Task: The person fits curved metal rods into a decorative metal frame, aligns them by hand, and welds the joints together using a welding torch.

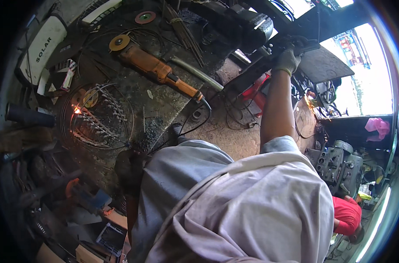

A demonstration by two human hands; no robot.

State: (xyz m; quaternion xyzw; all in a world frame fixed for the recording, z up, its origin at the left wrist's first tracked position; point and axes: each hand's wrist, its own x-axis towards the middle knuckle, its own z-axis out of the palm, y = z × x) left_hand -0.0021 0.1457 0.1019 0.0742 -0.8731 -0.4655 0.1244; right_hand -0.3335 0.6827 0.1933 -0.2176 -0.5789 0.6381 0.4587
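Note:
My right hand (288, 61), in a pale work glove, reaches far forward at the upper right. Its fingers close at a dark metal part (299, 43) whose kind I cannot make out. Just right of the glove juts a flat grey metal plate (326, 65). Left of it is heavy dark machinery (254, 28) with a rounded end. I cannot make out my left hand; a dark, shadowed shape lies by the left side of my grey clothing. On the dark work surface rests an orange angle grinder (149, 63) with a yellowish disc, in no hand.
Beside the grinder lie a metal tube (197, 73) and thin rods (182, 30). Coiled wire with a spiky strip (98, 125) sits at left, near an orange glow (77, 110). Bright sparks (311, 101) show below the plate. A person in red (347, 215) is at lower right, near a grey machine (339, 164).

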